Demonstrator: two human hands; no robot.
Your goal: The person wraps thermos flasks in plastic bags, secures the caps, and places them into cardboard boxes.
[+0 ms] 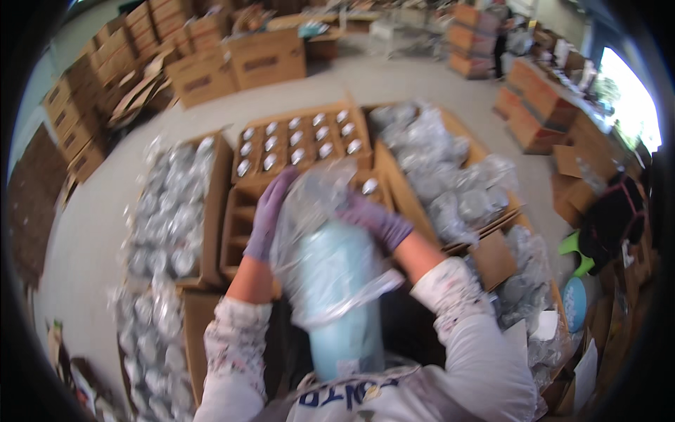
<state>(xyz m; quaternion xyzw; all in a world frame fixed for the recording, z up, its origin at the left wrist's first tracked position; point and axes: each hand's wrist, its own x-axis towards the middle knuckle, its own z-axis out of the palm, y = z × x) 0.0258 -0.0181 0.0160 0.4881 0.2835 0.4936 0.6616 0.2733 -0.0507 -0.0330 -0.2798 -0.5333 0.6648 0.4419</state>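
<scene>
A light-blue cylinder, perhaps a bottle or tumbler (343,295), stands tilted close before my chest. A clear plastic bag (311,211) covers its upper part, with the bag's loose edge lying across the middle of the cylinder. My left hand (271,213), in a purple glove, holds the bag's left side, fingers stretched along it. On the other side my right hand (375,219), also gloved, grips the bag near its top. Beneath my hands is a divided cardboard box (237,227) with open compartments at its left; one shiny-topped item (370,185) sits at its right.
Behind stands a divided carton (303,140) with several shiny-topped items. Cartons of plastic-wrapped items stand left (171,205) and right (422,153). Stacked cardboard boxes (79,121) line the far left. A person (501,37) is beside orange-brown boxes (471,42) at back right.
</scene>
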